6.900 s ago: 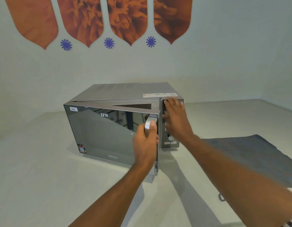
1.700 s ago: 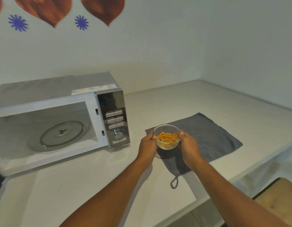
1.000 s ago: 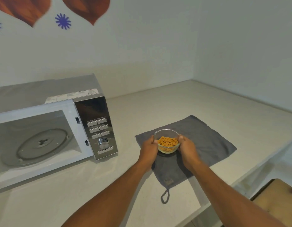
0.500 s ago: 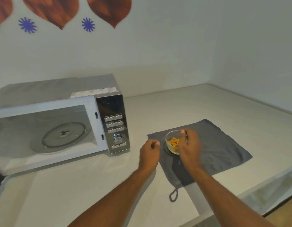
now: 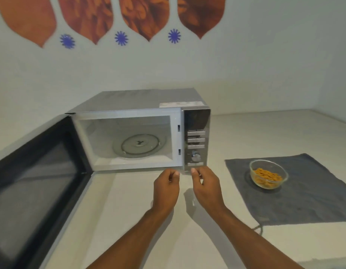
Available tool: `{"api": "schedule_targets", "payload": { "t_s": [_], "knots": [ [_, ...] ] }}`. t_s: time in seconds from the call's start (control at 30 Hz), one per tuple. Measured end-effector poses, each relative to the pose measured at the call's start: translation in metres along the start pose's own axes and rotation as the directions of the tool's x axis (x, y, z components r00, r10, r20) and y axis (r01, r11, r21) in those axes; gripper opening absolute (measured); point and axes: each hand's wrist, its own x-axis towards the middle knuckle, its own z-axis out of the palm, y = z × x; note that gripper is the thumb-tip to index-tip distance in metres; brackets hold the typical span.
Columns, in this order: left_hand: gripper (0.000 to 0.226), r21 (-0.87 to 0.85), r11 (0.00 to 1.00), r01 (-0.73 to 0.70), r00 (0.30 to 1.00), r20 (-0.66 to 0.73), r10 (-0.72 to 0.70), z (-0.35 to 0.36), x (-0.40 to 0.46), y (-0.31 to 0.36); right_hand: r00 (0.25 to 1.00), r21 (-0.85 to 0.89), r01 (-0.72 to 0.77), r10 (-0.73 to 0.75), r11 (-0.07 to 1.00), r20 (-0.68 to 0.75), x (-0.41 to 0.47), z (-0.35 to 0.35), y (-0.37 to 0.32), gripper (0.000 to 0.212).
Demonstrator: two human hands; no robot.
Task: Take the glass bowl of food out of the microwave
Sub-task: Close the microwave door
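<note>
The glass bowl (image 5: 268,174) of orange food stands on the grey cloth (image 5: 296,195) at the right of the counter, with neither hand on it. The silver microwave (image 5: 141,101) is at the centre, its door (image 5: 36,171) swung wide to the left. Inside, only the glass turntable (image 5: 139,145) shows. My left hand (image 5: 166,188) and my right hand (image 5: 206,186) hover side by side over the counter, just in front of the microwave's control panel (image 5: 196,140). Both hold nothing, fingers loosely curled.
The pale counter (image 5: 129,220) runs to a wall corner at the far right. Its front edge shows at the lower right, below the cloth. Orange leaf shapes and blue flower decals mark the wall behind the microwave.
Both hands let go of the bowl, leaving it on the cloth, and moved left in front of the microwave. The view has swung left, so the open door is now in sight.
</note>
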Motion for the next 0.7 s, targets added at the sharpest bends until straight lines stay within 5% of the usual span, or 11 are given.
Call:
{"api": "schedule_targets", "payload": {
  "t_s": [0.43,0.7],
  "knots": [
    [0.015,0.066,0.997,0.031,0.970,-0.242,-0.014,-0.170,-0.045,-0.022,0.954,0.165,0.215,-0.244,0.963,0.177,-0.045,0.120,-0.147,0.016],
    [0.021,0.200,0.974,0.105,0.959,-0.279,-0.046,-0.227,-0.090,-0.047,0.768,0.380,0.474,-0.584,0.794,0.263,-0.046,0.154,-0.277,0.036]
  ]
}}
